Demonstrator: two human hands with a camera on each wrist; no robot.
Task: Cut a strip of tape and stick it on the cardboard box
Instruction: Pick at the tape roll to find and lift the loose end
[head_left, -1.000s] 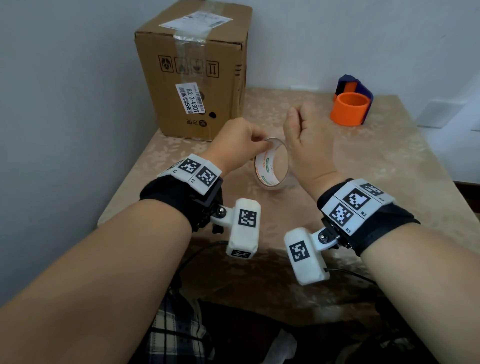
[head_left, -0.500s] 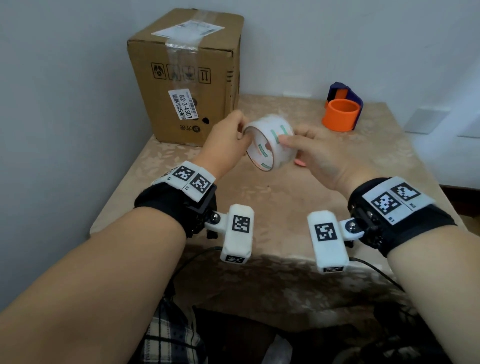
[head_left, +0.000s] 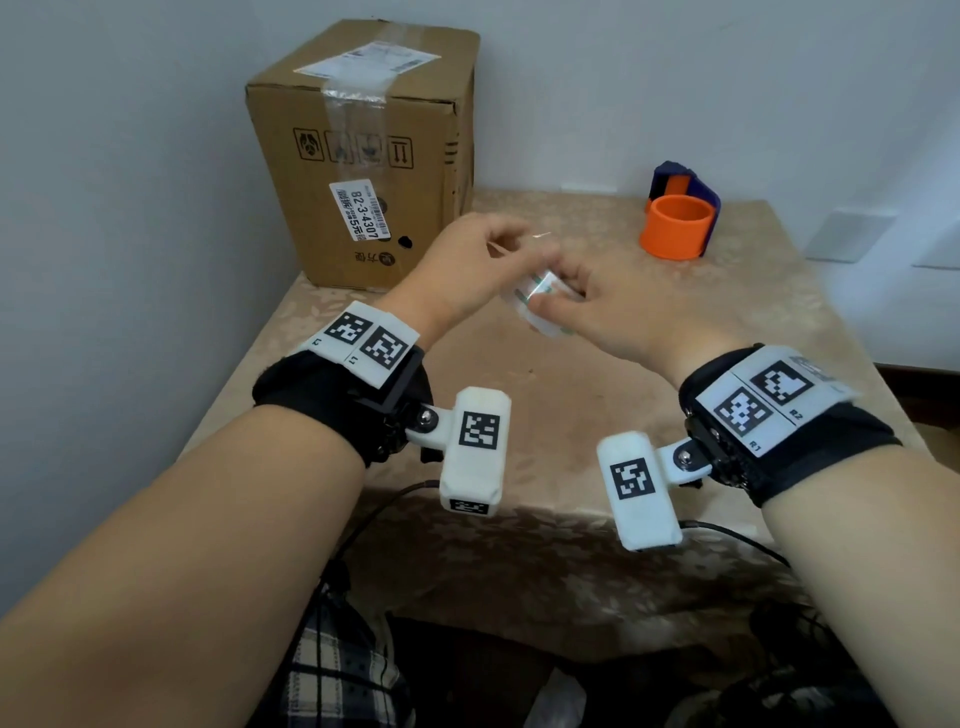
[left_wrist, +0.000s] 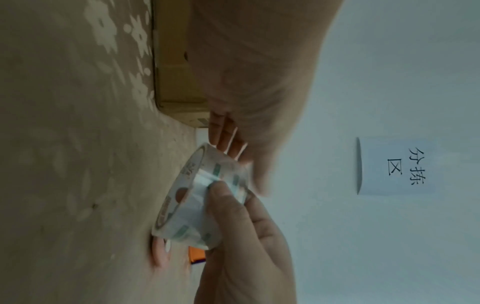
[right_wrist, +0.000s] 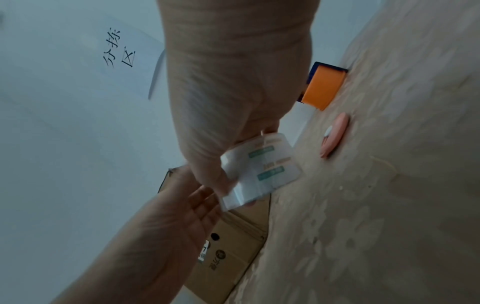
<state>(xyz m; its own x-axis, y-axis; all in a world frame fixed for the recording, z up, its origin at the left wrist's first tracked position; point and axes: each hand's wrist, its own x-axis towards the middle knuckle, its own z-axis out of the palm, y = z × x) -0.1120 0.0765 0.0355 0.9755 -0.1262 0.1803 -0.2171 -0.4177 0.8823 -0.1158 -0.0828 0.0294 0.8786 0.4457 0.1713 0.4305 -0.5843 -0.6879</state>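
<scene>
Both hands, left (head_left: 470, 270) and right (head_left: 610, 306), grip the blurred, half-hidden tape roll (head_left: 537, 304).

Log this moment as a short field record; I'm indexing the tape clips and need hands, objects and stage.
right hand: grips the tape roll above the table
left hand: fingers at the roll's free end, blurred
cardboard box: upright at the table's far left corner, apart from both hands
orange cylinder: far right of the table
pink round object: on the table, beyond the roll
stage: no strip cut yet
</scene>
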